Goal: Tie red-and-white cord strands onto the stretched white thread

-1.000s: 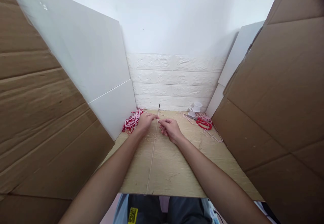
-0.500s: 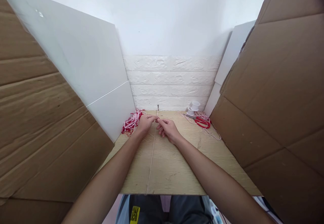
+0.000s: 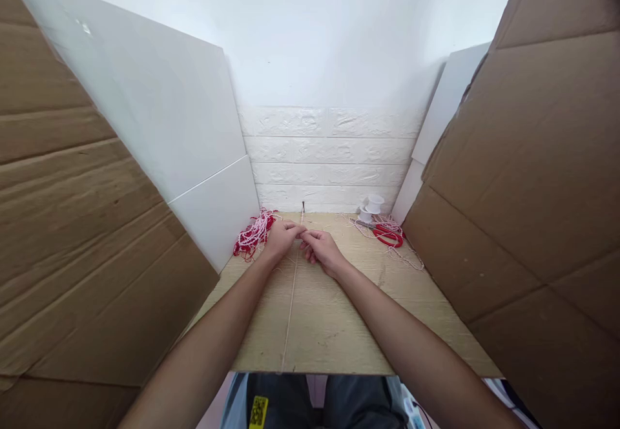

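Note:
A thin pale string (image 3: 291, 300) runs taut along the wooden tabletop (image 3: 334, 325) from its near edge to a small dark peg (image 3: 303, 207) at the far edge. My left hand (image 3: 281, 238) and my right hand (image 3: 320, 250) meet over the string near the peg. Both pinch it with fingertips pressed together. The string between the fingertips is too fine to follow.
A heap of red and white threads (image 3: 252, 235) lies left of my hands. Red scissors (image 3: 387, 234) rest on loose threads at the far right, with white spools (image 3: 372, 207) behind. White panels and cardboard sheets (image 3: 533, 177) wall in both sides.
My hands have drawn slightly closer together over the string; the left fingertips now touch the right ones. The view shifted a little.

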A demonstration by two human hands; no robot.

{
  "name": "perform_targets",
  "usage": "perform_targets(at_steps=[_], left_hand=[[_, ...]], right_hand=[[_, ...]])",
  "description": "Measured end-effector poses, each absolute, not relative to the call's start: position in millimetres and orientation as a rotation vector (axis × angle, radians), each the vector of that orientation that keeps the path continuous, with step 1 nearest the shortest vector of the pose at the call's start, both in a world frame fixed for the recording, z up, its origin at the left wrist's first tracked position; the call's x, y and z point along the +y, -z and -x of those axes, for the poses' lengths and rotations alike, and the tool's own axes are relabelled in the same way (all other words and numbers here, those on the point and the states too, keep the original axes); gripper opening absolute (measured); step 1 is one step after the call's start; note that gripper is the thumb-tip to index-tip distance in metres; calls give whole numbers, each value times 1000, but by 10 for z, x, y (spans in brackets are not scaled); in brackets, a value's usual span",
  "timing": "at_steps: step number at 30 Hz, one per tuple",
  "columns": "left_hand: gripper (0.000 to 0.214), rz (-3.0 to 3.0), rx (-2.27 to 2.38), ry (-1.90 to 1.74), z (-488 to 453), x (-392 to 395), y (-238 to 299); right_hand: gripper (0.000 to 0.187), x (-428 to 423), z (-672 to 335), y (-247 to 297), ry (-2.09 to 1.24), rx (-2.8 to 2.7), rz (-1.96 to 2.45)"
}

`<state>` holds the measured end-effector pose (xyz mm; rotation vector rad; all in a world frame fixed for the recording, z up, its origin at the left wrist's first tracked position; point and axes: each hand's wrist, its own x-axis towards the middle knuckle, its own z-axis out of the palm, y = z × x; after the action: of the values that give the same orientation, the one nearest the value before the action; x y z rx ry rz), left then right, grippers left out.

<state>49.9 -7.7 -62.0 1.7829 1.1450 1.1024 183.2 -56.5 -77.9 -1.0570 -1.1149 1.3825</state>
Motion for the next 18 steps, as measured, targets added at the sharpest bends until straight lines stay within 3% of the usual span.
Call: perform_targets(at_steps=[10,18], left_hand=[[28,-1875,1288,-1089,-519,-66,651],[28,-1963,1472,-1160,-480,3,724]], right_hand=[[14,-553,-1800,814,-1352,-1184,1111],[19,-567,-1816,805,-1344,-1199,1103]])
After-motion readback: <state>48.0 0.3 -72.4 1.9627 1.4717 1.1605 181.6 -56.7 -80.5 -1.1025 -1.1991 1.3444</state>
